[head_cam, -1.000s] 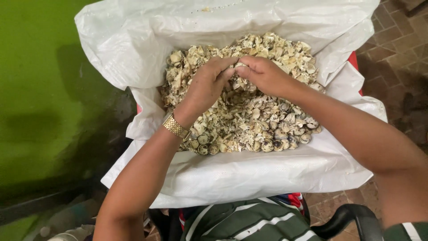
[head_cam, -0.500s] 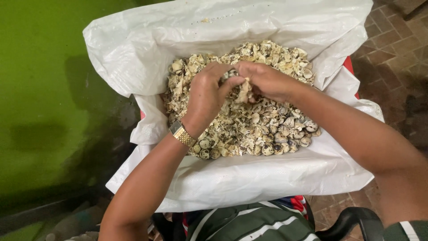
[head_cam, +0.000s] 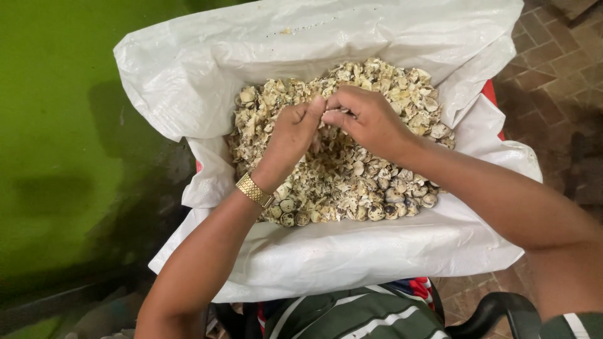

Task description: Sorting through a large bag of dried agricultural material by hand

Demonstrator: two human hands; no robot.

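A white woven sack [head_cam: 339, 251] lies open in front of me, rolled down around a heap of pale, broken shell pieces [head_cam: 352, 182]. Some small speckled whole ones lie along the near edge of the heap. My left hand [head_cam: 290, 138], with a gold watch on the wrist, and my right hand [head_cam: 367, 119] meet over the middle of the heap. Their fingertips pinch together at one spot, closed on a small shell piece that the fingers mostly hide.
A green wall [head_cam: 56, 138] stands on the left. Brown brick paving [head_cam: 553, 69] shows on the right. A red edge [head_cam: 490, 94] peeks from under the sack. A black chair arm [head_cam: 496, 311] and striped cloth [head_cam: 358, 317] sit at the bottom.
Both hands have stayed over the heap, working a piece between the fingertips. The shell piece seen hanging under my right hand half a second ago no longer shows.
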